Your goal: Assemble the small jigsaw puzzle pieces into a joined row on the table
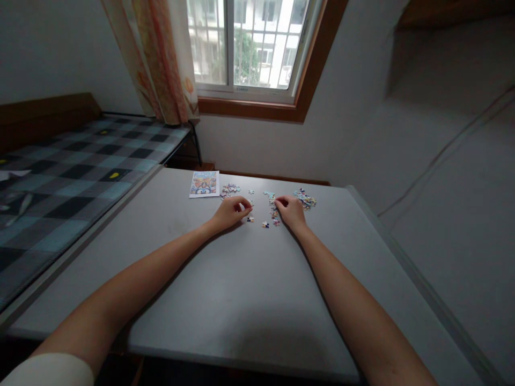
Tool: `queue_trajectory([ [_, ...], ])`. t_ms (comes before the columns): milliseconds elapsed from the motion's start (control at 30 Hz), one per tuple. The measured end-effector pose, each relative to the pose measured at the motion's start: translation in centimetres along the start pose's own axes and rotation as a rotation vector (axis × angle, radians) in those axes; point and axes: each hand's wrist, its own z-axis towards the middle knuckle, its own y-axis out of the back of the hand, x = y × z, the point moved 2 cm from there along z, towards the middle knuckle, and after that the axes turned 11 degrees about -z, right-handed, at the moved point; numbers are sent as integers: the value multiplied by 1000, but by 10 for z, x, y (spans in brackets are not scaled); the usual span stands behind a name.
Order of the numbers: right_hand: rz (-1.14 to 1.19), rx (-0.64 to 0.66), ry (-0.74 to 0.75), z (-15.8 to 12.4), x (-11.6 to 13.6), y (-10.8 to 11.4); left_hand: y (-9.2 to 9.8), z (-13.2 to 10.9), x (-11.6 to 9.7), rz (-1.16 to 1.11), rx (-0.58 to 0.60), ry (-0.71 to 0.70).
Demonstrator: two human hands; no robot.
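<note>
My left hand (pixel 233 212) rests on the table with its thumb and fingers curled together in a pinch. Its fingertips are beside a few small jigsaw puzzle pieces; whether a piece is between them is too small to tell. My right hand (pixel 292 213) has its thumb and forefinger closed at the edge of a partly joined strip of puzzle pieces (pixel 271 197), seemingly on one piece. Closer to me lie a loose dark and orange piece (pixel 265 225) and another piece (pixel 250 219). A single pale piece (pixel 251 191) lies beyond, between the hands.
A pile of puzzle pieces (pixel 308 201) lies right of my right hand, and another pile (pixel 230 188) behind my left. A printed picture sheet (pixel 204 184) is at the table's far left. The white table (pixel 225 300) stands between a checked bed (pixel 80 177) and the wall.
</note>
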Motion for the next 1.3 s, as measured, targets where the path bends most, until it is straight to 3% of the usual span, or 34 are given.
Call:
queue_trajectory([
  [633,23,-32,39,-2,-1,0,0,-1,1,71,6,-42],
  [933,30,6,113,-2,-4,-5,-9,-12,-13,432,259,-176],
  [1300,20,38,51,0,-3,-5,-8,-12,-12,439,252,-197],
])
